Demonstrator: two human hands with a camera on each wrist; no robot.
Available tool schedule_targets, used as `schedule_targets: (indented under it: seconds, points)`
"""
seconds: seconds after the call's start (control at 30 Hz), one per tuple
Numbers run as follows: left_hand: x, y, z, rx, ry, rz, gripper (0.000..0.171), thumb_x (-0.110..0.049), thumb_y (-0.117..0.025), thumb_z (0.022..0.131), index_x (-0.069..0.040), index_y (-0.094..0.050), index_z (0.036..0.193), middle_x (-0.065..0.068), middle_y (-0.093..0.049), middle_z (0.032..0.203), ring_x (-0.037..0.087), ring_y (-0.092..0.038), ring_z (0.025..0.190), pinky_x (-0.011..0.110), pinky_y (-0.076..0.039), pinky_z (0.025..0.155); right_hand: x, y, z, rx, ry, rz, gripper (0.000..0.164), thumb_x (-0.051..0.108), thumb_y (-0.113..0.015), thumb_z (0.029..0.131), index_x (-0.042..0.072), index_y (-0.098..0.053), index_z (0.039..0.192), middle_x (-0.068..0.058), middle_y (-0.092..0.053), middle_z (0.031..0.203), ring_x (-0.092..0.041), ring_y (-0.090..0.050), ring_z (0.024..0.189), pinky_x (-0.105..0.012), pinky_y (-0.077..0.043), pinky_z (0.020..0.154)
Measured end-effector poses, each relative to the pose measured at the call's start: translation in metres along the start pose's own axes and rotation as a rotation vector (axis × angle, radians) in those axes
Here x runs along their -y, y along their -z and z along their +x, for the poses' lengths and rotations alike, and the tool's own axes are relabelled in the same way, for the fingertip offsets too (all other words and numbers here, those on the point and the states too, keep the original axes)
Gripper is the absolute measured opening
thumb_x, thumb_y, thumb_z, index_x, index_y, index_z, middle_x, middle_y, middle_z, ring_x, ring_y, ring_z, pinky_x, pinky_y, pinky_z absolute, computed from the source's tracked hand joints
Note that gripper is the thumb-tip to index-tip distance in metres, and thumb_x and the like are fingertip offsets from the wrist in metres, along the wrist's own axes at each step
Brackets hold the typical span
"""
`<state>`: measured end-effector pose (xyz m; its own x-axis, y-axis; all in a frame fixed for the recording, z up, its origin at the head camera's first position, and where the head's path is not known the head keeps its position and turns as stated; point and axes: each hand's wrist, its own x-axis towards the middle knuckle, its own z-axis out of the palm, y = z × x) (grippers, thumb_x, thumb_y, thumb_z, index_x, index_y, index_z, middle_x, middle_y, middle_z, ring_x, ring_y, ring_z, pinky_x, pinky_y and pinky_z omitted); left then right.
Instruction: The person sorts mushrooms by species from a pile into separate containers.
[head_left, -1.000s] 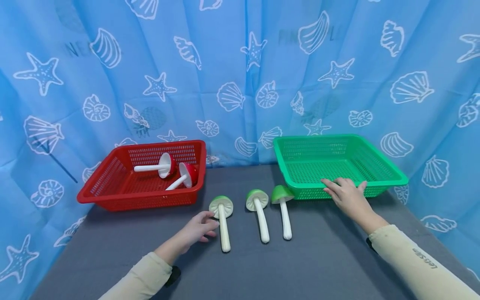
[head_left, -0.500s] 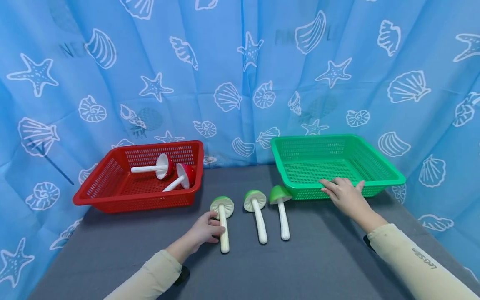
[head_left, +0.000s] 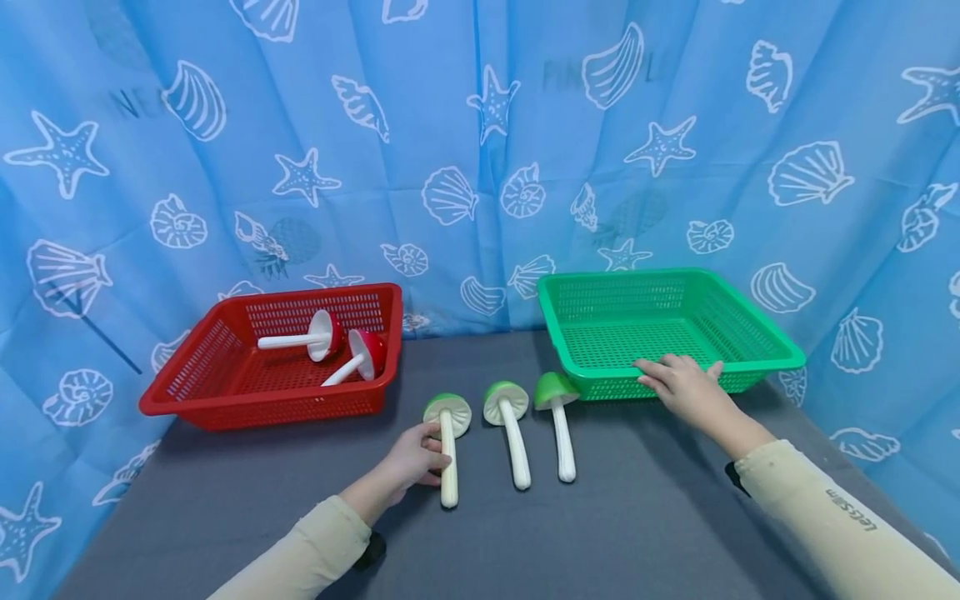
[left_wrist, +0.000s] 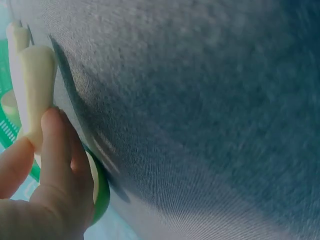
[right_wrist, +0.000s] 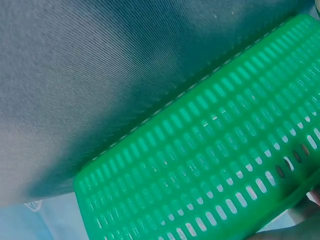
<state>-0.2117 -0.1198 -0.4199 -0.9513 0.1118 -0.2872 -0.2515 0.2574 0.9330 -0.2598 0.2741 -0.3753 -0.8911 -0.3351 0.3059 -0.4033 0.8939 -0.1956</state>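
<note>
Left fingers (left_wrist: 54, 142): narrow, pinching the stem of the left mushroom (head_left: 447, 440), thumb on one side and forefinger on the other, as the left wrist view shows.
Held mushroom: green cap at the far end, just beyond the fingers, pale underside turned toward the person; the stem runs through the pinch and its bare end points back toward the person. Whether that end touches the tabletop (head_left: 480, 542) cannot be told.
Left hand (head_left: 411, 458): low over the tabletop, reaching forward and inward from the left, knuckles uppermost, wrist behind, pale sleeve (head_left: 300, 546) on the forearm.
Other green-capped mushrooms: the middle mushroom (head_left: 515, 442) lies just right of the held one, well clear of the fingers; the right mushroom (head_left: 562, 433) lies next along, its cap close by the near left corner of the green basket (head_left: 607, 388). Both have their stems toward the person.
Right hand (head_left: 686, 393): laid at the near rim of the green basket, fingers fairly straight and angled left, thumb apart from them, forearm coming in from the lower right.
Red basket (head_left: 288, 410): ahead of the left hand and to its left, with two red-capped mushrooms (head_left: 363, 360) lying inside.
Backdrop: blue curtain (head_left: 480, 225) printed with white shells and starfish.
</note>
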Motion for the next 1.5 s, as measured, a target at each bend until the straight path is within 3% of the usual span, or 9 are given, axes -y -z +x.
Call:
schedule_targets:
  seconds: [0.13,0.27,0.5,0.73,0.93,1.17,1.33,1.43,1.5]
  points:
    - [-0.002,-0.001,0.0,0.003,0.003,-0.009,0.057,0.013,-0.06,0.086,0.011,-0.039,0.139,0.016,-0.055,0.098,0.022,-0.059,0.078,0.036,-0.056,0.061,0.001,0.002,0.002,0.02,0.003,0.01,0.034,0.016,-0.061,0.096,0.0,-0.063,0.125,-0.021,-0.06,0.099,-0.05,-0.053,0.097,-0.089,-0.008,0.081]
    - [-0.009,-0.001,0.002,0.001,-0.038,-0.014,0.059,0.012,-0.059,0.086,0.01,-0.039,0.141,0.016,-0.056,0.101,0.022,-0.06,0.08,0.038,-0.056,0.064,0.001,0.001,0.003,0.031,0.005,0.014,0.033,0.017,-0.061,0.096,0.0,-0.064,0.124,-0.021,-0.06,0.099,-0.05,-0.053,0.097,-0.09,-0.009,0.08]
    - [-0.035,-0.01,0.009,0.05,-0.104,-0.028,0.06,0.009,-0.06,0.088,0.007,-0.038,0.144,0.016,-0.059,0.105,0.023,-0.06,0.088,0.04,-0.056,0.069,-0.002,0.003,0.003,0.031,-0.002,0.003,0.033,0.016,-0.062,0.094,0.0,-0.064,0.123,-0.019,-0.06,0.097,-0.05,-0.053,0.096,-0.089,-0.012,0.08]
    - [-0.061,-0.027,0.017,0.069,-0.144,-0.043,0.059,0.007,-0.059,0.089,0.002,-0.04,0.145,0.017,-0.06,0.108,0.023,-0.063,0.089,0.042,-0.056,0.071,-0.003,-0.001,-0.002,-0.024,0.012,-0.011,0.032,0.013,-0.063,0.094,0.0,-0.064,0.124,-0.021,-0.06,0.098,-0.049,-0.053,0.096,-0.089,-0.01,0.081]
    - [-0.077,-0.044,0.027,0.081,-0.158,-0.091,0.06,0.007,-0.058,0.089,-0.002,-0.041,0.146,0.016,-0.06,0.108,0.018,-0.061,0.078,0.038,-0.056,0.07,-0.002,-0.006,-0.004,-0.091,0.025,-0.021,0.032,0.013,-0.064,0.094,0.001,-0.064,0.123,-0.018,-0.06,0.096,-0.045,-0.053,0.094,-0.088,-0.008,0.085]
    - [-0.099,-0.06,0.036,0.095,-0.145,-0.18,0.061,0.005,-0.06,0.09,-0.006,-0.04,0.147,0.018,-0.058,0.119,0.019,-0.065,0.083,0.034,-0.057,0.072,-0.005,-0.009,-0.007,-0.123,0.051,-0.069,0.032,0.017,-0.063,0.094,0.003,-0.065,0.123,-0.017,-0.061,0.098,-0.043,-0.055,0.093,-0.087,-0.016,0.084]
    - [-0.112,-0.071,0.043,0.094,-0.134,-0.234,0.06,0.003,-0.06,0.092,-0.009,-0.041,0.147,0.017,-0.057,0.125,0.017,-0.064,0.084,0.031,-0.056,0.073,-0.012,-0.013,-0.007,-0.218,0.192,-0.125,0.041,0.035,-0.049,0.099,0.004,-0.067,0.119,-0.015,-0.062,0.092,-0.038,-0.058,0.082,-0.068,-0.041,0.076]
    - [-0.116,-0.077,0.047,0.106,-0.137,-0.261,0.059,0.003,-0.06,0.092,-0.009,-0.041,0.147,0.018,-0.056,0.126,0.014,-0.062,0.079,0.029,-0.055,0.071,-0.016,-0.016,-0.005,-0.25,0.239,-0.131,0.047,0.041,-0.043,0.1,0.004,-0.068,0.117,-0.014,-0.062,0.09,-0.035,-0.058,0.078,-0.055,-0.042,0.067]
    - [-0.118,-0.08,0.051,0.113,-0.138,-0.29,0.059,0.002,-0.06,0.093,-0.009,-0.041,0.148,0.018,-0.056,0.128,0.013,-0.061,0.077,0.027,-0.054,0.07,-0.017,-0.016,-0.005,-0.244,0.228,-0.122,0.043,0.038,-0.046,0.1,0.005,-0.068,0.117,-0.013,-0.062,0.09,-0.035,-0.058,0.078,-0.054,-0.041,0.067]
